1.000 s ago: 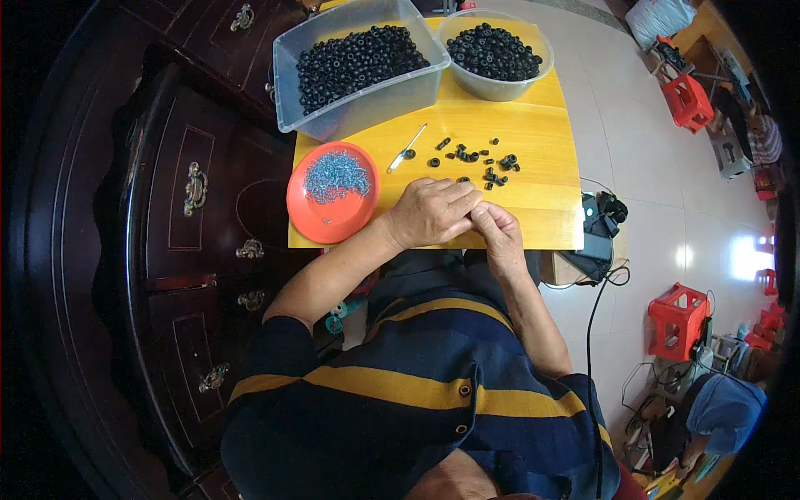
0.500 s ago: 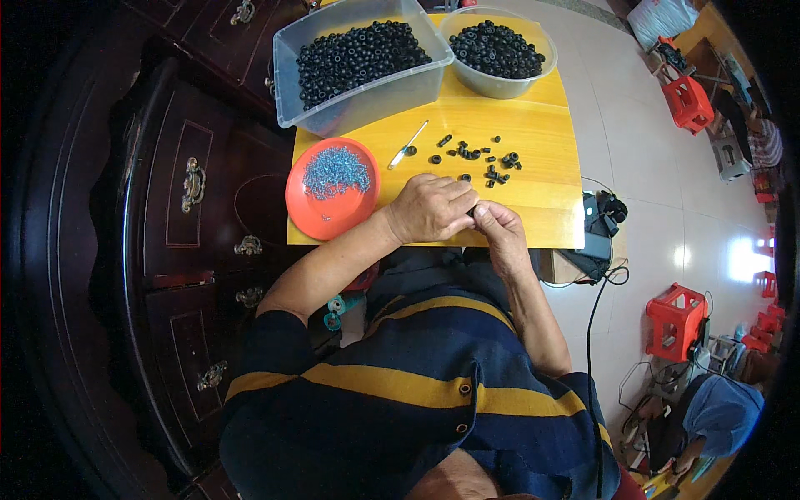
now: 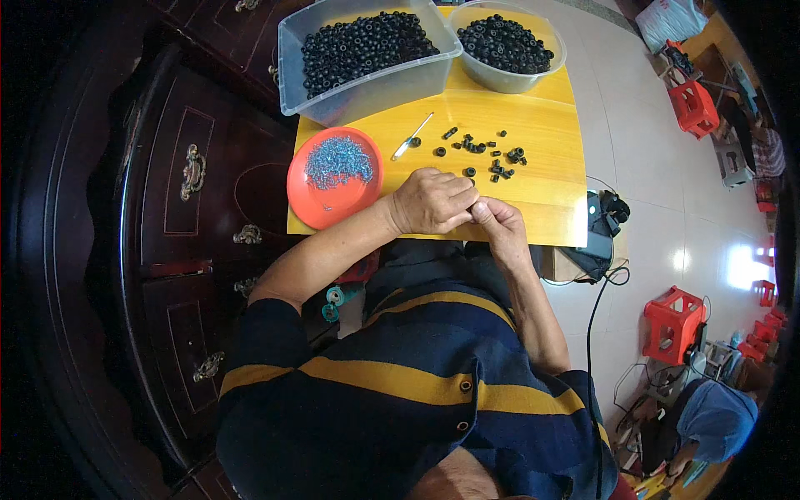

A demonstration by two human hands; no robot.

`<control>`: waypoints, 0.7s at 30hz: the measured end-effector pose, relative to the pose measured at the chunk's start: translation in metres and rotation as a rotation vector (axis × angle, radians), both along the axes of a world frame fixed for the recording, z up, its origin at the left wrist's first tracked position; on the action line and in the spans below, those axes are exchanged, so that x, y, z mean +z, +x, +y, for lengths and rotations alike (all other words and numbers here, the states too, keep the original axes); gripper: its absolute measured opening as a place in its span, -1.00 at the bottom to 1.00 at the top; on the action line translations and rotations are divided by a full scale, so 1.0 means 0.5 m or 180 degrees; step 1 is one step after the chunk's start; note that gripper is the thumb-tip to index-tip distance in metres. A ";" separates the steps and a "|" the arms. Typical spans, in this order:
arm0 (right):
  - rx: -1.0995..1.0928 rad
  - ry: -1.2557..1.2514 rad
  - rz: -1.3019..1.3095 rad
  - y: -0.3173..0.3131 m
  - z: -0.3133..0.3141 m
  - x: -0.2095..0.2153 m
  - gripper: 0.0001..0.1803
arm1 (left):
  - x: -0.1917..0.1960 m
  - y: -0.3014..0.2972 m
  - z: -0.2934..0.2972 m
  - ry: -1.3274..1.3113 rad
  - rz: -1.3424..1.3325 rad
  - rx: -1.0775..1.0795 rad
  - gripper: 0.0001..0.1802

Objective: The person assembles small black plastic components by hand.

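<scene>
A yellow wooden table (image 3: 550,204) is seen from above, with both bare hands brought together at its near edge. The left hand (image 3: 432,202) is curled, its fingertips meeting the pinched thumb and fingers of the right hand (image 3: 502,225); whether a small part is gripped there cannot be told, as the fingertips are covered.

Just beyond the hands, a black ring-shaped part (image 3: 470,172) is seen on the table. Farther right, small black cylindrical parts (image 3: 516,156) are scattered between the hands and the far containers.

On the left, a round red plate (image 3: 307,208) is partly filled with tiny bluish metallic pieces (image 3: 337,161); the left forearm is stretched past its near right rim. A slim, pale-handled tool (image 3: 402,152) is laid right of the plate.

At the far side, a clear rectangular plastic tub (image 3: 383,87) and, to its right, a clear round plastic bowl (image 3: 504,81) are heaped with black rings. The table's left side is bordered by a dark carved wooden cabinet (image 3: 158,200). On the floor to the right, a red plastic stool (image 3: 673,321) is seen.
</scene>
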State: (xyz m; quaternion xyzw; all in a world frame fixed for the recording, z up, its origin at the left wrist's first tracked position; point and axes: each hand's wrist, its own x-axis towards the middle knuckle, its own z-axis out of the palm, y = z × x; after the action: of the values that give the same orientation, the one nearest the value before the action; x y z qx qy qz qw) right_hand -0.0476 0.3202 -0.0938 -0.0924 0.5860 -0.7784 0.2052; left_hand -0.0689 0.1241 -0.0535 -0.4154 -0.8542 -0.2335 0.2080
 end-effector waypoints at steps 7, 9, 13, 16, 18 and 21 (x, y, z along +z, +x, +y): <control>-0.0007 -0.0075 -0.0082 -0.005 0.005 -0.027 -0.74 | -0.021 0.001 0.010 0.0013 0.0062 0.0049 -0.62; 0.0029 0.0032 -0.0056 -0.003 0.007 -0.015 -0.74 | -0.021 0.013 0.016 -0.0011 -0.0141 0.0277 -0.59; 0.0027 0.0162 0.0084 -0.004 0.006 -0.026 -0.74 | -0.010 0.024 0.021 0.0059 -0.0118 0.0366 -0.59; -0.0151 0.0052 0.0181 -0.003 0.003 -0.022 -0.74 | 0.013 0.024 0.023 0.0048 -0.0681 0.0394 -0.58; -0.0223 0.0448 0.0450 -0.004 0.008 -0.033 -0.74 | 0.020 0.022 0.012 0.0357 -0.0930 0.0221 -0.65; 0.0010 0.0569 0.0333 -0.007 0.014 -0.038 -0.74 | 0.016 0.025 0.009 0.0494 -0.1351 0.0401 -0.74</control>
State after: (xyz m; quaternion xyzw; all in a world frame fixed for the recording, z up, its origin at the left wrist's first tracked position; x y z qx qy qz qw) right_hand -0.0510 0.3270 -0.1126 -0.1151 0.6629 -0.7168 0.1830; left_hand -0.0562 0.1284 -0.0455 -0.2856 -0.8825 -0.3672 0.0693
